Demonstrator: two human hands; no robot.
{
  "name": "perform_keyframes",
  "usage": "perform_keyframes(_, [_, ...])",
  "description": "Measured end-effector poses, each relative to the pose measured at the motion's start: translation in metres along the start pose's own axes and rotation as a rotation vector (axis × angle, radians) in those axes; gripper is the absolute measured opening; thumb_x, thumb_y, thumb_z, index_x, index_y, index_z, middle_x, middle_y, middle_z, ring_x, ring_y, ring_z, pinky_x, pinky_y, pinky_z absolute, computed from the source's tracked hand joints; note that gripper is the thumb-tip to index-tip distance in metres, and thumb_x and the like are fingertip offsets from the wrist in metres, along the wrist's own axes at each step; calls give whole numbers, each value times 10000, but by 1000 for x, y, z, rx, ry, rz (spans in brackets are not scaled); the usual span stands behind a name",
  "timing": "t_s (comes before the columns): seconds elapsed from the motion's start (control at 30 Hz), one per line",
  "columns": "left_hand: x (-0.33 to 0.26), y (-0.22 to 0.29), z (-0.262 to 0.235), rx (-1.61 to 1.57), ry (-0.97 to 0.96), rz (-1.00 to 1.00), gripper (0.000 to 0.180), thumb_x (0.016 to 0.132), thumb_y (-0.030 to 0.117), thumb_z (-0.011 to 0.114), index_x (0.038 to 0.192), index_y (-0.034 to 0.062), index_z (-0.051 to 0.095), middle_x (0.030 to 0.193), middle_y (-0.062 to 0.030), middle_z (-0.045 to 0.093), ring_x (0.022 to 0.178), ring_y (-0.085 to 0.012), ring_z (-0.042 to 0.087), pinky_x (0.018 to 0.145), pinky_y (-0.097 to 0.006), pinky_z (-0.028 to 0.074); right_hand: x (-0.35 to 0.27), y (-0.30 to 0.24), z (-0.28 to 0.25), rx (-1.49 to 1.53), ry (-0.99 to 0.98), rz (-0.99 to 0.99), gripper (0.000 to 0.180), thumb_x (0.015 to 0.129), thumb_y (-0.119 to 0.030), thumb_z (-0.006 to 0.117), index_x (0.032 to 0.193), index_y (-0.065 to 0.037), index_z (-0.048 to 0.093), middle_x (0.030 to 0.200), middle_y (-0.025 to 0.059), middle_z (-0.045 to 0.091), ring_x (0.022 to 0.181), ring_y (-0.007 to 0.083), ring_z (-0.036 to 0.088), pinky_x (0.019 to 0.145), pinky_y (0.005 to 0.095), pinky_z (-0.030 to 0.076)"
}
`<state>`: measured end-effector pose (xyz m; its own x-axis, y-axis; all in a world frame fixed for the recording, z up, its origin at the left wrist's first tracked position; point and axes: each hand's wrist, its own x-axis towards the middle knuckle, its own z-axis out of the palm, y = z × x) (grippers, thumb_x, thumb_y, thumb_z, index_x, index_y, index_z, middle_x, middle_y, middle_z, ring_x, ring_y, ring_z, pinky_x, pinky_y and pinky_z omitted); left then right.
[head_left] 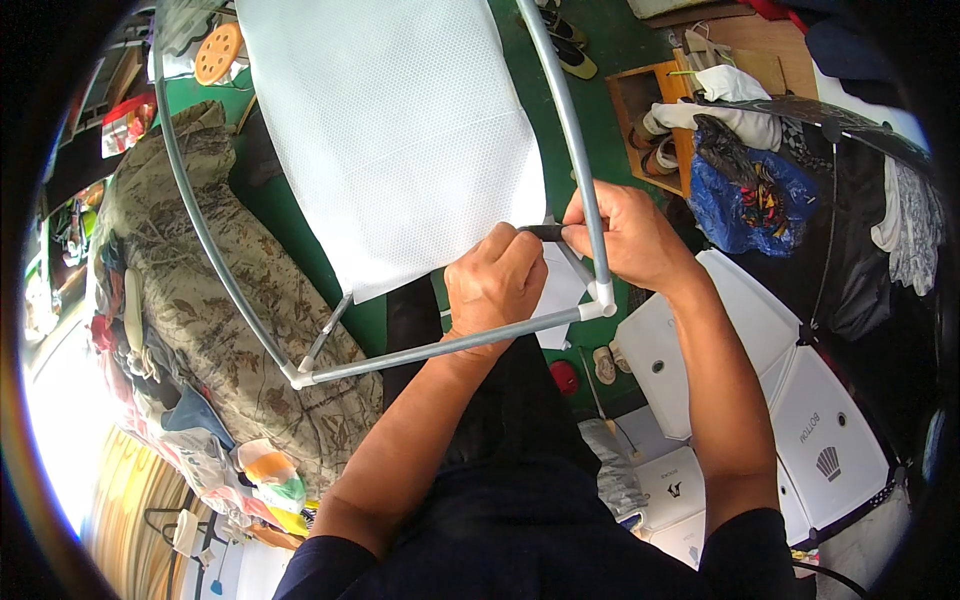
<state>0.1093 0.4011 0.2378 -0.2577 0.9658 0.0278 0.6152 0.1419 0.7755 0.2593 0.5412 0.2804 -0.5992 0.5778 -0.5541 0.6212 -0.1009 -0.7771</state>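
In front of me is a frame of grey tubes [440,346] with white corner joints [597,302]. Within its outline lies a white dimpled sheet [400,130], whose near edge reaches close to my hands. My left hand [495,282] is closed, its fingers curled at one end of a short dark rod-like piece [543,232]. At that piece's other end, my right hand [632,238] is closed with thumb and fingers pinched, right beside the frame's right tube. Fingers hide both ends of the dark piece, so I cannot tell its exact kind.
Camouflage fabric [235,270] drapes along the left. White panels [830,440] lie at the lower right. Beyond them are a blue plastic bag [735,205] and a wooden shoe box [650,125]. A round-topped stool [218,54] stands at the far left on the green floor.
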Motion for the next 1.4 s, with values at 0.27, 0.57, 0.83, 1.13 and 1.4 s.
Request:
perform_keyframes(0.27, [-9, -1, 12, -92, 70, -90, 156, 821, -44, 750, 862, 57, 640, 781, -97, 619, 626, -290, 651, 559, -382, 528, -4, 15, -11, 442, 21, 96, 85, 943, -85, 682, 990, -17, 662, 807, 13, 678, 716, 68, 601, 643, 245, 485])
perform_keyframes(0.57, [-7, 8, 25, -253, 67, -251, 135, 837, -17, 753, 902, 60, 663, 878, -103, 653, 713, -323, 674, 612, -396, 538, -3, 40, 11, 416, 235, -7, 163, 1047, -126, 650, 1143, -28, 738, 961, 25, 742, 863, 70, 679, 734, 234, 529])
perform_keyframes(0.83, [-7, 4, 31, -268, 45, -281, 83, 881, -21, 745, 935, 17, 694, 859, -116, 649, 681, -247, 649, 630, -352, 529, -4, 49, 30, 311, 211, 50, 324, 926, -32, 788, 1234, -29, 687, 944, 24, 738, 850, 87, 698, 742, 249, 558])
perform_keyframes(1.13, [-6, 7, 30, -221, -9, -341, 91, 889, 1, 736, 967, 25, 697, 903, -135, 674, 732, -299, 675, 677, -382, 550, 0, 37, 33, 226, 223, 62, 299, 922, -37, 771, 1194, -12, 651, 823, 41, 735, 720, 67, 677, 622, 229, 523])
perform_keyframes(1.4, [-13, 7, 16, -206, -81, -347, 262, 881, 27, 756, 1139, 46, 718, 950, -140, 684, 775, -324, 694, 705, -409, 561, 9, 52, 42, 183, 293, -62, 342, 892, 29, 764, 1209, -4, 640, 982, 52, 707, 811, 103, 706, 687, 254, 566])
